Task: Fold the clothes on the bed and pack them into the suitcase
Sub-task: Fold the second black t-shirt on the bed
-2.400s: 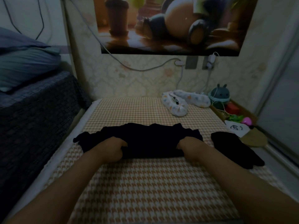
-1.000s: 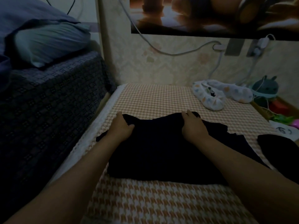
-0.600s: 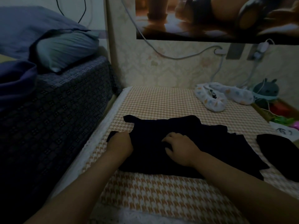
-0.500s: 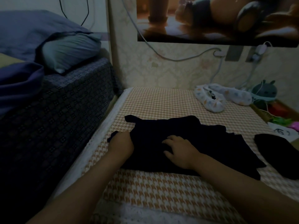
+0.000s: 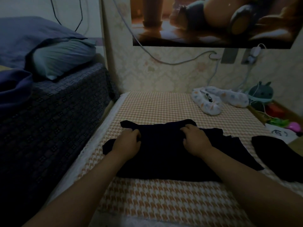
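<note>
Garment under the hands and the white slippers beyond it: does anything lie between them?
No. In the head view, the stretch from the garment to the slippers is bare houndstooth bedcover; nothing rests on it.

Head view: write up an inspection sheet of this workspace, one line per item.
Surface: houndstooth bed cover, dimly lit.
Job's things: dark garment lies partly folded mid-bed; second dark garment lies to its right; suitcase: nothing seen.
Clutter: pair of white patterned slippers at the far right; green round toy beyond them.
Hands: left hand and right hand both grip the dark garment's far part, fingers curled.
Cables: grey cable runs to a plug; black cable hangs at upper left.
Surroundings: poster above; raised dark-covered bed with pillow at left.
</note>
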`<action>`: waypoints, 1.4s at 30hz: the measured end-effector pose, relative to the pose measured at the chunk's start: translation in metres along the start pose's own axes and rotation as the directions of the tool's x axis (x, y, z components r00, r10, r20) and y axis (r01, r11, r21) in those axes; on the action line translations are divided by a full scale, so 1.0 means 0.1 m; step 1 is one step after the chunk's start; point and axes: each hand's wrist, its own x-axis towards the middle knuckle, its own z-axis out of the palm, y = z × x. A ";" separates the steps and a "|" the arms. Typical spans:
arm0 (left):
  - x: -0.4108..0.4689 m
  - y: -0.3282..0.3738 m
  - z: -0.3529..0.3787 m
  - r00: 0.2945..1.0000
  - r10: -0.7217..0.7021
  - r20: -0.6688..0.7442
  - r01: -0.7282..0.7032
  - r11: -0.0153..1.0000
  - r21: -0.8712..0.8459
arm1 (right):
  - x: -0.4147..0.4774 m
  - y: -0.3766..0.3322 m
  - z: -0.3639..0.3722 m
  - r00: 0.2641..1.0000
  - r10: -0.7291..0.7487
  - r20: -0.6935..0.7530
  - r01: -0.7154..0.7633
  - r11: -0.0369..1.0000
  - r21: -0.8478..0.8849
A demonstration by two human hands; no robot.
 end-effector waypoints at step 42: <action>0.08 0.87 -0.86 0.869 0.129 0.478 -0.119 0.992 -0.052 | -1.08 0.84 -1.25 0.801 0.116 0.587 -0.525 0.608 0.596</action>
